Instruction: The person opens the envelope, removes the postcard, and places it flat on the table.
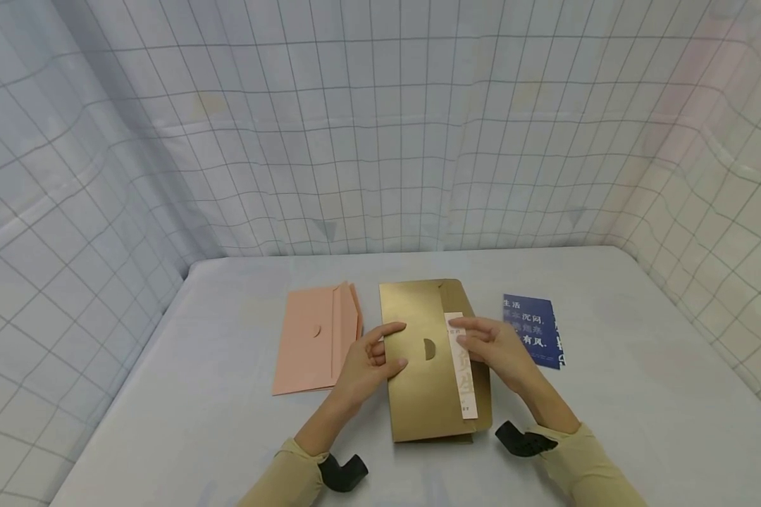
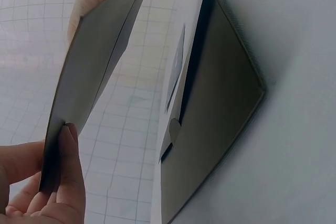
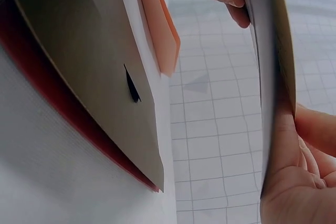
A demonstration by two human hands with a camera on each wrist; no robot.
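Note:
Both hands hold a gold envelope (image 1: 412, 394) with a half-moon notch, raised over another gold envelope (image 2: 220, 98) lying on the table. My left hand (image 1: 369, 362) grips its left edge, fingertip and thumb on the front. The right hand (image 1: 497, 350) pinches the right side, its fingertips over a narrow white printed strip (image 1: 463, 380) along the flap. In the right wrist view, the held envelope's edge (image 3: 268, 72) runs past that hand's fingers. How the strip is attached cannot be told.
Pink envelopes (image 1: 304, 345) lie to the left, overlapping. On the right are dark blue cards (image 1: 533, 331) with white lettering. A red edge (image 3: 68, 108) shows beneath the lower gold envelope. White gridded curtains (image 1: 380, 141) enclose the table at the back and sides.

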